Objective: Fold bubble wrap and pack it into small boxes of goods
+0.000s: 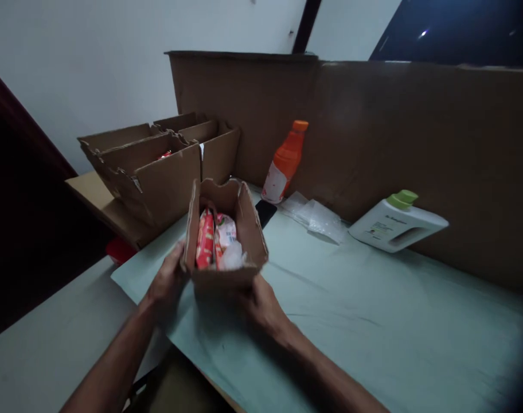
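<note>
Both my hands grip a narrow, open-topped cardboard box [253, 235] above the table. My left hand [169, 278] is closed on its left side, and my right hand [261, 301] holds it low at the near end, with some fingers hidden beneath. Inside the box lie a red packet [205, 238], a white and pink packet [226, 229] and a crumpled clear plastic piece [233, 256]. The box tilts so that its contents face me.
Divided cardboard bins [167, 178] stand at the left. Along the cardboard wall [373, 126] are an orange bottle [289, 152], a dark flat object [266, 212], bubble-wrap pouches [319, 218] and a white jug with a green cap [386, 226]. A pale green sheet [373, 310] covers the table.
</note>
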A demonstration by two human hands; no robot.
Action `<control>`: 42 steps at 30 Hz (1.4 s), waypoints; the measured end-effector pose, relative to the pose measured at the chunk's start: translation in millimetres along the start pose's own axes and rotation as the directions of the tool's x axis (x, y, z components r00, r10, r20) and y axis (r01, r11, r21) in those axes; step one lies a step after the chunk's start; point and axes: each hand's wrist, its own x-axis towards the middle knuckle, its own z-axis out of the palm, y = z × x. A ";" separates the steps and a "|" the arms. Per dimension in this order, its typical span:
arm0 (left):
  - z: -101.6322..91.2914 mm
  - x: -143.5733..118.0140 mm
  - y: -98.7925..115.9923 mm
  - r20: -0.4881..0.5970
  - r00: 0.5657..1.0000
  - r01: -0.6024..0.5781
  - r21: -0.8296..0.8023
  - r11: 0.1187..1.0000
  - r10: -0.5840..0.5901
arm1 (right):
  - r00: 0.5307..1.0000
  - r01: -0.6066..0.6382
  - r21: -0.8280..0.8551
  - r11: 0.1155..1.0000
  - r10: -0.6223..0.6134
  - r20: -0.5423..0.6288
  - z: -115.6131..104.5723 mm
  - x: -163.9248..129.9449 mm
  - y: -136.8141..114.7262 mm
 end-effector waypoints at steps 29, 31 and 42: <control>107.3 175.2 -48.4 -0.238 0.969 0.106 0.657 0.746 0.072 | 0.954 0.232 0.199 0.952 -0.183 -0.237 40.6 80.8 47.6; 111.4 186.0 -51.0 -0.216 0.976 0.122 0.665 0.736 0.033 | 0.957 0.227 0.204 0.952 -0.179 -0.228 41.1 80.1 47.1; 81.6 128.2 -61.0 0.222 0.967 -0.241 0.625 0.743 0.128 | 0.989 0.134 0.179 0.975 -0.121 -0.087 34.2 88.0 29.1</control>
